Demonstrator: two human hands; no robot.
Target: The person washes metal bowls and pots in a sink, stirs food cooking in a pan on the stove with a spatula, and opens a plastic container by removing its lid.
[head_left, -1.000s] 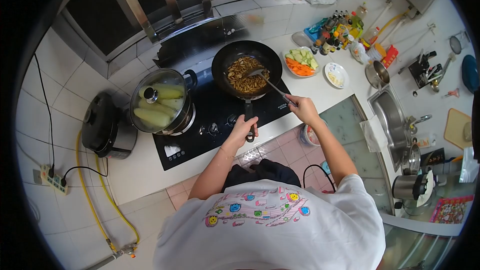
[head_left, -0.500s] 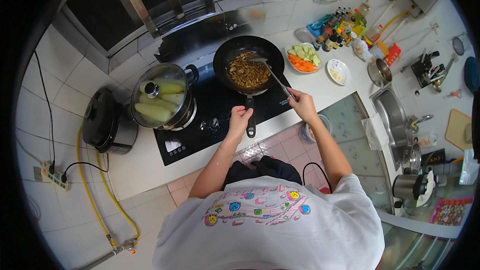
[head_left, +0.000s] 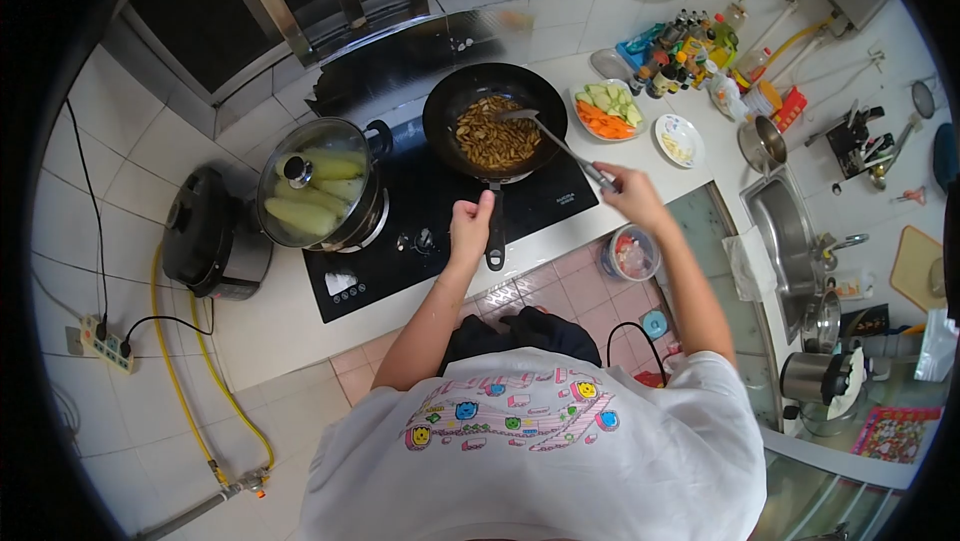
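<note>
My right hand [head_left: 630, 196] is closed round the handle of a metal spatula [head_left: 570, 149], whose blade rests among small, elongated brown pieces of food [head_left: 497, 139]. These lie in a black frying pan [head_left: 545, 91] on the black gas stove [head_left: 400, 276]. At the pan's near side, my left hand [head_left: 468, 231] is curled closed against the pan handle [head_left: 497, 241], thumb pointing up along it. Its curled fingers are partly hidden. Left of the pan, a lidded glass-topped pot [head_left: 322, 181] on the other burner holds several pale green-yellow pieces that look like corn cobs.
A plate of sliced carrot and cucumber [head_left: 606, 112] and a small plate of pale slices [head_left: 680, 143] stand on the right counter. Beyond them are sauce bottles [head_left: 675, 66] and a sink [head_left: 785, 231]. A black electric cooker [head_left: 215, 231] stands left; a lidded tub [head_left: 630, 253] is below.
My right hand has moved right and slightly up, with the spatula handle swinging that way. My left thumb now points upward by the pan handle. The whole view has shifted slightly.
</note>
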